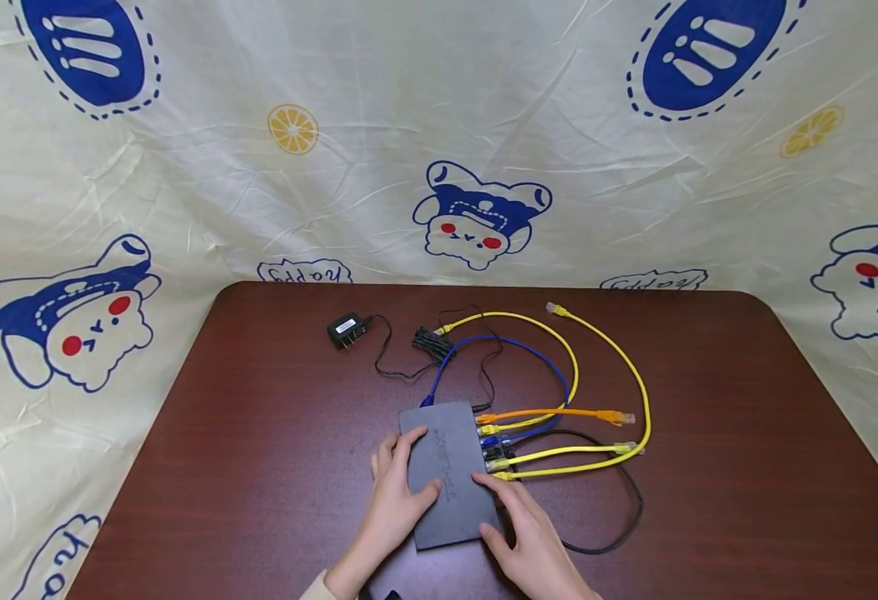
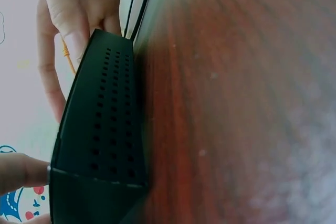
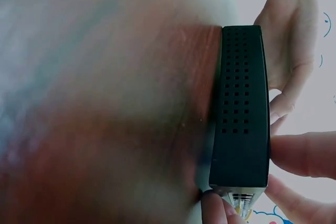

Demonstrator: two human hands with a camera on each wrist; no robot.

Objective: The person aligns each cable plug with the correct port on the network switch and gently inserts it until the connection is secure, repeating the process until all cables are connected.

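A dark grey network switch (image 1: 450, 508) lies on the table, tilted a little in the head view. My left hand (image 1: 392, 492) holds its left side, thumb and index finger on the top face, the others by the edge. Opposite, my right hand (image 1: 523, 533) grips the right side; in the right wrist view its thumb (image 3: 302, 153) presses the top and a fingertip (image 3: 213, 208) reaches the lower corner. Plugged along the right edge are an orange network cable (image 1: 536, 413), several yellow cables (image 1: 559, 472), a blue cable (image 1: 540, 346) and a black cable (image 1: 637, 500).
A black power adapter (image 1: 346, 330) rests at the back left, its cord bundled (image 1: 433, 343) beside a yellow plug. Loose plug ends lie to the right of the switch. A patterned white cloth (image 1: 364, 208) hangs behind the brown table (image 1: 709, 375).
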